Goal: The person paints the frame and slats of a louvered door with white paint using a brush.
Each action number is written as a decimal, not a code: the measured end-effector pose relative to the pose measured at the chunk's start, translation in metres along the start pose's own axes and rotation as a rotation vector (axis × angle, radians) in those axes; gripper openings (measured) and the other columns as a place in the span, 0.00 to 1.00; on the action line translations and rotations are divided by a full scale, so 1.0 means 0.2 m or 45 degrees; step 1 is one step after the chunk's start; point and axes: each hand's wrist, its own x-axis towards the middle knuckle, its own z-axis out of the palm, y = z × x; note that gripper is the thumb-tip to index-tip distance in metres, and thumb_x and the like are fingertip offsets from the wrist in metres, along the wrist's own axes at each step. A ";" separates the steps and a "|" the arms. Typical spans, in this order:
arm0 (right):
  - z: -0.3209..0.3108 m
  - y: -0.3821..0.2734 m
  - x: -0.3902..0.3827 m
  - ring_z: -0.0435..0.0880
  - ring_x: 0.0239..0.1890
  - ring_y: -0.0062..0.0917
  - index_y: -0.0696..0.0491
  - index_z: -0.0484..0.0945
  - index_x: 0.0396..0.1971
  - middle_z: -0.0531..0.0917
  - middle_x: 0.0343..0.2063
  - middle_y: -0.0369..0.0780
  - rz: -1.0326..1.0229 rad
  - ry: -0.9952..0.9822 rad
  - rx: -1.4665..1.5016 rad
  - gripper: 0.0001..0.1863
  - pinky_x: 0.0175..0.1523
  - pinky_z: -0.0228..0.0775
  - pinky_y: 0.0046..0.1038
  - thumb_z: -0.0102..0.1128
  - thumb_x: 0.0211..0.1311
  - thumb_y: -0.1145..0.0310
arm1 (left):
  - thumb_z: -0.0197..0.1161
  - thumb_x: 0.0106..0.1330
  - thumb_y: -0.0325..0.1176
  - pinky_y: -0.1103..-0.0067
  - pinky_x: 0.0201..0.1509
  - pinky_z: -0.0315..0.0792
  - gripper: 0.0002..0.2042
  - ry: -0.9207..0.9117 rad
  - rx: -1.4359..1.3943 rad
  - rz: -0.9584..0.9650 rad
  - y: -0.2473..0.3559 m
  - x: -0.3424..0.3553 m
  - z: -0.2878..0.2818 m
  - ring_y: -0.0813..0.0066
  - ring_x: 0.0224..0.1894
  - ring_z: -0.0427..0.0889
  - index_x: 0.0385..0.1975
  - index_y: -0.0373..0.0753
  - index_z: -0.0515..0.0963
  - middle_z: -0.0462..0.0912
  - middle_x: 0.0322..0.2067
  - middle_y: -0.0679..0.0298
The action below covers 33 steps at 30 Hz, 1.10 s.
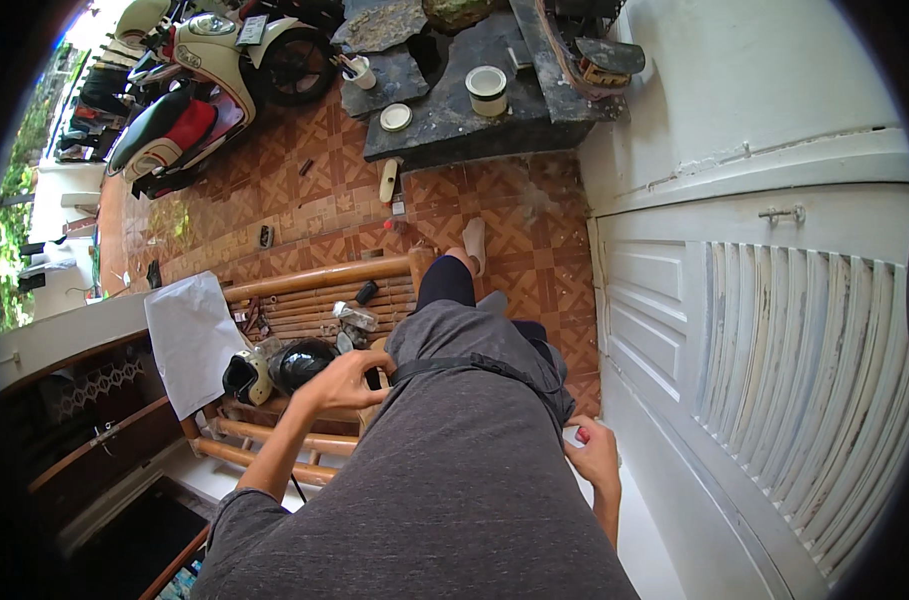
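My left hand [352,380] is at my left hip, its fingers curled beside one end of the black waist strap [474,362]. A dark bit shows between thumb and fingers, too small to name. At my right hip, my right hand [594,452] is closed, and a small reddish patch shows at its fingertips; I cannot make out what it is. The strap crosses my grey shirt [434,480]. Left of my left hand, a black helmet [302,366] and a cream helmet [246,378] rest on a bamboo bench [314,282].
A white louvred door [794,360] runs along my right. Ahead stands a dark stone ledge [434,148] with a white tub [486,90], a lid [395,117] and a cup of brushes [358,72]. A scooter [189,110] is parked at far left. A white sheet [189,335] drapes the bench.
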 end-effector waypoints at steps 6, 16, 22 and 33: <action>-0.19 -0.18 0.22 0.86 0.34 0.35 0.55 0.83 0.36 0.86 0.31 0.44 -0.252 0.051 -0.101 0.13 0.41 0.76 0.32 0.73 0.50 0.69 | 0.59 0.66 0.43 0.66 0.57 0.73 0.18 0.227 0.298 0.229 0.23 0.23 -0.29 0.59 0.52 0.80 0.50 0.38 0.80 0.80 0.51 0.54; -0.24 -0.82 0.80 0.78 0.42 0.39 0.54 0.76 0.48 0.81 0.35 0.43 -0.689 0.572 -0.504 0.17 0.52 0.62 0.39 0.57 0.57 0.76 | 0.55 0.71 0.44 0.65 0.55 0.71 0.18 0.468 0.490 0.514 0.52 0.92 -0.57 0.53 0.49 0.80 0.52 0.37 0.76 0.81 0.46 0.52; -0.17 -1.22 1.21 0.75 0.46 0.38 0.59 0.73 0.52 0.78 0.41 0.45 -0.915 0.620 -0.648 0.20 0.52 0.62 0.39 0.54 0.57 0.78 | 0.56 0.71 0.42 0.67 0.49 0.76 0.16 0.537 0.050 0.493 0.31 1.49 -0.77 0.55 0.45 0.83 0.49 0.36 0.78 0.82 0.43 0.51; -0.03 -1.75 2.17 0.77 0.44 0.41 0.54 0.81 0.43 0.79 0.38 0.48 -0.890 0.761 -0.412 0.10 0.49 0.68 0.37 0.59 0.68 0.66 | 0.55 0.69 0.39 0.69 0.52 0.75 0.17 0.625 -0.509 0.010 -0.19 2.14 -1.03 0.58 0.47 0.84 0.48 0.33 0.80 0.85 0.44 0.51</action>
